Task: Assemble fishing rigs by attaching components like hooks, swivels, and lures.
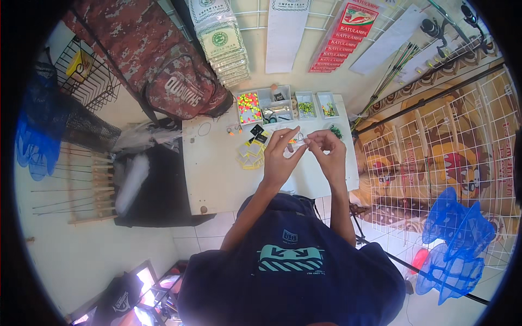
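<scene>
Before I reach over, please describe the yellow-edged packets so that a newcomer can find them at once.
Find the white table, then the left hand above it. Just left of this hand lie the packets, in a loose pile. Yellow edges set them apart from the black cards behind.

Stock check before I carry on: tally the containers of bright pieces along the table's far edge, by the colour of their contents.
Red and yellow: 1 container
Green and yellow: 2 containers
Total: 3
</scene>
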`<state>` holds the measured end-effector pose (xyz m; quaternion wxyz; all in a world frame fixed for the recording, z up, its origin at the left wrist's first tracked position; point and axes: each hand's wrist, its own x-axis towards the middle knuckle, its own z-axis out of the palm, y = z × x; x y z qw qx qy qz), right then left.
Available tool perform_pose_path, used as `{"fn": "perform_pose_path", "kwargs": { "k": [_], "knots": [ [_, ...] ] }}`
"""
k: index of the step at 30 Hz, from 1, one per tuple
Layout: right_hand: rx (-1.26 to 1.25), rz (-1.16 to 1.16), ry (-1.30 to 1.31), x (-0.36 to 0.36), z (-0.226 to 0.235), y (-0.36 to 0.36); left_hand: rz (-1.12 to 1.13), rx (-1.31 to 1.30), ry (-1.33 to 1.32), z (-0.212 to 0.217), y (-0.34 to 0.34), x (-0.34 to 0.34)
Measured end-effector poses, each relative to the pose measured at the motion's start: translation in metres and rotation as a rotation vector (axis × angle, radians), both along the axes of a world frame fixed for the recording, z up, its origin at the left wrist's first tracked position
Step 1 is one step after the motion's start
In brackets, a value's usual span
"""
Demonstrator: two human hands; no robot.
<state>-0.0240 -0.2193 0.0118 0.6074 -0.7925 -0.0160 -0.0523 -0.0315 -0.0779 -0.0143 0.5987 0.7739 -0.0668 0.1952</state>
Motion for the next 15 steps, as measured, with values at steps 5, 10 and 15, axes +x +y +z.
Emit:
{"fn": "perform_pose_path", "kwargs": {
  "k": [5, 10, 15],
  "knots": [
    [-0.056, 0.037, -0.005, -0.002, 0.01, -0.001, -0.023, 0.029, -0.04, 0.001, 0.001, 0.0],
    [-0.165, 0.086, -0.01, -0.003, 0.016, -0.003, -0.044, 0.016, -0.066, 0.002, 0.001, -0.001],
    [-0.167, 0.103, 0.004, -0.004, 0.019, -0.003, -0.056, 0.025, -0.046, 0.0, 0.002, 0.0]
  ]
}}
